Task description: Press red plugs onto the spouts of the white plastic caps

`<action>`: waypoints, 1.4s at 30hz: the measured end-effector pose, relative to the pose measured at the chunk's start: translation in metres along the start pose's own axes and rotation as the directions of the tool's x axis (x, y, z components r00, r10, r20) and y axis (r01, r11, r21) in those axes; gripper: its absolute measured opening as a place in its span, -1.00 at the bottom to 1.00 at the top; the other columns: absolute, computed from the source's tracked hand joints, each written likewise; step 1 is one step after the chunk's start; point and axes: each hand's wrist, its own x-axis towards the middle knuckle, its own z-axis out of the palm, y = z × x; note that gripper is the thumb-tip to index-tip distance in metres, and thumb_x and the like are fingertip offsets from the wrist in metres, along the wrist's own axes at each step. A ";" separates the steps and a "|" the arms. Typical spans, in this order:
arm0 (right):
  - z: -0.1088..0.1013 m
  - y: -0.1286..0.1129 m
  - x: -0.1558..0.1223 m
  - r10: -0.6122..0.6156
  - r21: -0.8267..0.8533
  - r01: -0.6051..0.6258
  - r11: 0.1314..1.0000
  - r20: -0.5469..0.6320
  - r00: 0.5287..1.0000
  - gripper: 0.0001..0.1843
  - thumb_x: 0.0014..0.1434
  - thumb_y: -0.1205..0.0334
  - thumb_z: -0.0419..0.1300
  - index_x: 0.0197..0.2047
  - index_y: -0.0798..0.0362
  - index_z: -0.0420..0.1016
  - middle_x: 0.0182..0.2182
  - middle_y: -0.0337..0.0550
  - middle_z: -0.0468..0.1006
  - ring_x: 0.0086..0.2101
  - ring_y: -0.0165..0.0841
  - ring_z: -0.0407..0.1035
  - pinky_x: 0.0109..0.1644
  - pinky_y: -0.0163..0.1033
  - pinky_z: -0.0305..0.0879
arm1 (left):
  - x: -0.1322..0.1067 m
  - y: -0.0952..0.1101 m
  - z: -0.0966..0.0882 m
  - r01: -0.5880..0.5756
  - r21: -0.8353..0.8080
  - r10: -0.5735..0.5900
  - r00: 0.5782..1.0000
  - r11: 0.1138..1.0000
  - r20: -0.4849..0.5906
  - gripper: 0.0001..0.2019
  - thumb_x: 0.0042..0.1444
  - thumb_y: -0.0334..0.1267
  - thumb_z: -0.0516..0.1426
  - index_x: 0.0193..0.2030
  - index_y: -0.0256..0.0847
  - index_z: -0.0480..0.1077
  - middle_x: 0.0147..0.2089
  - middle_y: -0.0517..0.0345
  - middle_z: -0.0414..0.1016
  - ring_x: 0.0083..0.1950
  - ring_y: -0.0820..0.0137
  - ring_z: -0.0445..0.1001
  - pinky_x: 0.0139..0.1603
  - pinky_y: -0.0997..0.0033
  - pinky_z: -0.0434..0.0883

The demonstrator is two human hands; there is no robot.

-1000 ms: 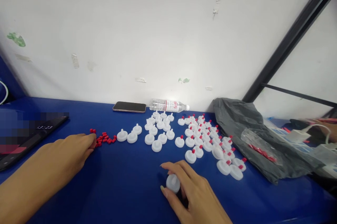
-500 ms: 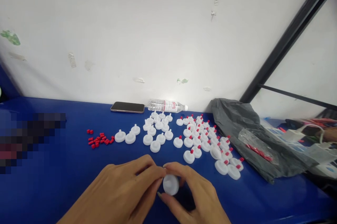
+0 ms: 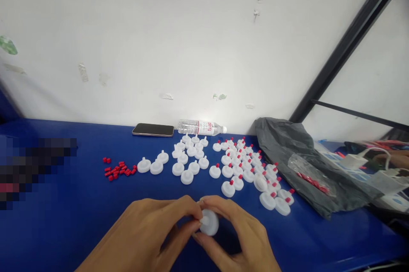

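Low in the middle, my right hand curls its thumb and fingers around the rim of a white plastic nozzle cap. The nozzle points left. My left hand is closed, thumb and forefinger pinching the nozzle's tip; whether a small red cap is between them is hidden. Beyond the hands stand bare white nozzle caps in a loose group. To their right is a larger group of white nozzle caps with red tips. Several loose red tip caps lie on the left.
The blue table meets a white wall behind. A phone and a clear bottle lie along the wall. On the right, a grey plastic bag carries a clear bag of red pieces. A pixelated patch covers the far left.
My left fingertips have closed in on the nozzle, which has turned to point more to the left. The whole view has shifted slightly.
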 end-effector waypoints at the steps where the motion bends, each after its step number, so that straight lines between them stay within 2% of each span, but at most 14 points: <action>1: 0.000 0.000 0.000 0.009 0.008 -0.009 1.000 0.002 1.000 -0.55 0.45 0.12 0.34 0.31 -0.17 0.34 0.02 -0.31 0.76 -0.08 -0.39 0.71 0.06 -0.42 0.63 | 0.000 0.000 0.000 0.006 -0.002 -0.006 1.000 1.000 -0.007 -0.85 0.48 -0.23 0.11 -0.06 0.13 0.50 -0.22 0.72 0.75 -0.32 0.62 0.72 -0.33 0.67 0.44; 9: 0.001 -0.002 0.004 -0.025 -0.021 0.025 0.999 -0.023 0.999 -0.65 0.52 0.03 0.27 0.27 -0.14 0.37 -0.01 -0.27 0.77 -0.09 -0.41 0.71 0.04 -0.46 0.61 | -0.002 -0.001 0.004 -0.004 0.020 0.003 0.999 1.000 0.042 -0.77 0.54 -0.17 0.03 -0.11 0.07 0.50 -0.22 0.65 0.76 -0.34 0.59 0.72 -0.36 0.62 0.42; 14: -0.003 -0.009 0.012 -0.088 -0.026 0.086 0.996 -0.087 0.992 -0.73 0.57 -0.05 0.17 0.17 -0.10 0.41 -0.18 -0.35 0.78 -0.28 -0.47 0.69 -0.10 -0.49 0.60 | -0.002 0.000 0.007 0.010 -0.021 -0.010 1.000 1.000 0.008 -0.78 0.54 -0.15 0.05 -0.14 0.05 0.49 -0.27 0.66 0.73 -0.38 0.63 0.68 -0.36 0.67 0.40; 17: -0.003 -0.010 0.014 -0.091 -0.018 0.089 0.996 -0.091 0.992 -0.73 0.57 -0.06 0.17 0.16 -0.09 0.42 -0.19 -0.34 0.78 -0.31 -0.46 0.68 -0.15 -0.48 0.60 | 0.001 0.000 0.006 0.009 -0.030 -0.009 1.000 1.000 0.000 -0.81 0.50 -0.18 0.10 -0.17 0.04 0.49 -0.27 0.67 0.74 -0.34 0.63 0.71 -0.35 0.69 0.41; 21: 0.000 -0.006 0.008 -0.069 -0.038 0.068 0.997 -0.033 0.997 -0.70 0.52 0.02 0.25 0.22 -0.12 0.39 -0.14 -0.31 0.78 -0.25 -0.39 0.71 -0.08 -0.38 0.64 | 0.000 -0.002 0.007 -0.002 0.025 0.001 1.000 1.000 0.017 -0.82 0.48 -0.23 0.11 -0.19 0.01 0.50 -0.23 0.61 0.76 -0.30 0.57 0.73 -0.32 0.64 0.44; 24: 0.002 -0.002 0.003 -0.042 -0.042 0.044 0.998 0.056 0.998 -0.56 0.42 0.13 0.37 0.27 -0.15 0.36 -0.06 -0.29 0.78 -0.19 -0.31 0.72 0.00 -0.27 0.66 | -0.004 -0.002 0.010 -0.023 0.075 0.016 0.996 0.997 0.086 -0.82 0.44 -0.32 0.13 -0.20 -0.01 0.50 -0.24 0.55 0.76 -0.31 0.48 0.74 -0.31 0.56 0.47; 26: 0.002 0.000 0.001 -0.042 -0.012 0.043 0.999 0.082 0.996 -0.49 0.38 0.20 0.41 0.29 -0.15 0.35 -0.07 -0.28 0.77 -0.21 -0.30 0.71 -0.03 -0.25 0.66 | -0.006 -0.001 0.012 -0.021 0.082 0.012 0.994 0.996 0.107 -0.81 0.43 -0.35 0.13 -0.20 -0.02 0.51 -0.26 0.53 0.75 -0.34 0.46 0.73 -0.33 0.52 0.47; 31: -0.001 0.001 0.001 -0.042 0.041 0.040 0.998 0.042 0.998 -0.45 0.38 0.31 0.39 0.34 -0.12 0.34 0.01 -0.21 0.75 -0.10 -0.32 0.68 0.00 -0.32 0.64 | -0.006 -0.001 0.010 0.024 0.082 -0.030 0.997 0.996 0.071 -0.83 0.46 -0.31 0.13 -0.07 0.09 0.52 -0.15 0.60 0.76 -0.20 0.50 0.75 -0.22 0.55 0.48; 33: -0.003 0.000 0.001 -0.015 0.047 0.014 0.999 0.010 1.000 -0.46 0.38 0.33 0.39 0.32 -0.13 0.36 0.00 -0.23 0.74 -0.10 -0.34 0.67 0.01 -0.35 0.63 | -0.003 -0.001 0.007 0.027 0.053 -0.031 0.998 0.998 0.063 -0.83 0.48 -0.29 0.12 -0.06 0.10 0.52 -0.16 0.61 0.75 -0.21 0.52 0.75 -0.22 0.57 0.48; 36: -0.007 0.000 0.001 -0.012 0.044 0.013 0.999 -0.024 1.000 -0.48 0.34 0.26 0.45 0.27 -0.13 0.40 -0.07 -0.28 0.75 -0.18 -0.35 0.66 -0.05 -0.35 0.64 | 0.001 -0.002 0.003 0.048 0.056 -0.053 0.994 0.997 0.094 -0.82 0.50 -0.25 0.09 -0.07 0.06 0.54 -0.19 0.52 0.74 -0.24 0.51 0.74 -0.24 0.58 0.49; 38: -0.009 -0.001 0.002 -0.037 0.018 0.038 0.999 -0.043 0.998 -0.50 0.32 0.19 0.49 0.24 -0.13 0.44 -0.13 -0.30 0.76 -0.23 -0.35 0.64 -0.12 -0.35 0.65 | 0.001 -0.002 0.002 0.007 0.141 -0.029 0.988 0.990 0.152 -0.76 0.51 -0.27 0.05 -0.05 0.02 0.57 -0.16 0.39 0.75 -0.21 0.44 0.74 -0.22 0.56 0.52; 40: -0.011 -0.002 0.005 -0.080 -0.022 0.078 0.997 -0.080 0.994 -0.59 0.36 0.11 0.47 0.19 -0.11 0.48 -0.17 -0.30 0.78 -0.28 -0.36 0.64 -0.13 -0.34 0.66 | -0.002 -0.004 0.004 -0.062 0.209 0.013 0.974 0.976 0.227 -0.70 0.50 -0.31 0.00 -0.06 -0.02 0.59 -0.16 0.26 0.75 -0.24 0.37 0.73 -0.22 0.52 0.54; 42: -0.012 -0.005 0.010 -0.123 -0.046 0.118 0.992 -0.139 0.983 -0.68 0.42 0.02 0.40 0.14 -0.10 0.52 -0.18 -0.29 0.81 -0.23 -0.34 0.69 -0.06 -0.34 0.67 | -0.005 -0.006 0.009 -0.065 0.205 0.008 0.964 0.977 0.264 -0.67 0.47 -0.34 -0.03 -0.09 -0.06 0.58 -0.21 0.19 0.74 -0.33 0.36 0.69 -0.27 0.51 0.53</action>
